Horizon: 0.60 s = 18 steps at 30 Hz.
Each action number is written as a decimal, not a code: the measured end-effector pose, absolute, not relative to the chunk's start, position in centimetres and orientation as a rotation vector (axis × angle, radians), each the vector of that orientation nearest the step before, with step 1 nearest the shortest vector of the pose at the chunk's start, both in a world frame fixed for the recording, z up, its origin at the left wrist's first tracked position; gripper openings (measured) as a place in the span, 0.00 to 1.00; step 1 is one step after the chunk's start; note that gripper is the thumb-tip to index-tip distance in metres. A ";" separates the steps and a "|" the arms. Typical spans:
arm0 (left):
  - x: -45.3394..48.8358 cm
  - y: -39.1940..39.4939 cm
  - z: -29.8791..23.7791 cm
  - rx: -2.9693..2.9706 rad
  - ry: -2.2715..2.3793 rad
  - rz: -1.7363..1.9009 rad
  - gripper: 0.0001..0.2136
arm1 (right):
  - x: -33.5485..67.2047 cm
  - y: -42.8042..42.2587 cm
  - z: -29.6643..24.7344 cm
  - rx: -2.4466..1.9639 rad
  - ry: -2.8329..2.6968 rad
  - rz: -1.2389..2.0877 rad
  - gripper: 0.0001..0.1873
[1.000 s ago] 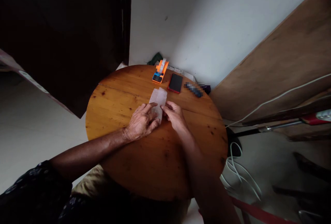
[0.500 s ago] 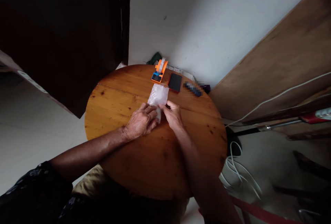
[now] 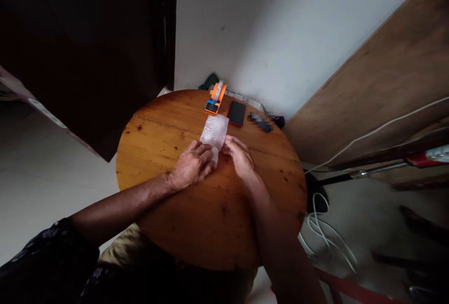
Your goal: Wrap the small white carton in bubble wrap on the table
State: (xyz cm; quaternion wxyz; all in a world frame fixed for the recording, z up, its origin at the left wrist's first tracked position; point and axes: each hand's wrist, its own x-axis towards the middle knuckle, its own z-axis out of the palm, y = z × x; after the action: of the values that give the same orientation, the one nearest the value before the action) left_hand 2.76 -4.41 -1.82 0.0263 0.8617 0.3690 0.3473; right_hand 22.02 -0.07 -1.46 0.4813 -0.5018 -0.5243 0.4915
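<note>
Bubble wrap (image 3: 215,129) appeared light, soft, best held by edges; half-curled left hand (image 3: 192,163) and right hand (image 3: 241,155) touched it, grips indeterminate.

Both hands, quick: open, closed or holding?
Left hand: fingers bent over the near end of the bubble wrap; grip cannot be told.
Right hand: fingers at its right edge; pinch cannot be told.
</note>
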 end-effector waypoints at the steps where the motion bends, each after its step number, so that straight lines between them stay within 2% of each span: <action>1: 2.8 -4.4 -1.8 2.664 1.145 1.074 0.09 | 22.0 0.2 -1.7 -1.261 -1.241 1.168 0.23; 3: 2.7 -4.4 -1.8 2.665 1.149 1.079 0.10 | 21.6 0.8 -2.3 -1.304 -1.226 1.118 0.24; 11: 2.8 -4.4 -2.0 2.693 1.109 1.092 0.10 | 20.2 1.3 -3.4 -1.285 -1.317 0.998 0.17; 18: 2.8 -4.5 -2.0 2.703 1.078 1.101 0.09 | 21.4 1.3 -2.8 -1.261 -1.296 1.111 0.27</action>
State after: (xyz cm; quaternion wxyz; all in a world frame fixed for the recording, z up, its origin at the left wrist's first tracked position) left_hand 2.79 -4.46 -1.98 0.0152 0.8686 0.3465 0.3539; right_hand 21.45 1.30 -2.83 0.4879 -0.5188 -0.5329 0.4569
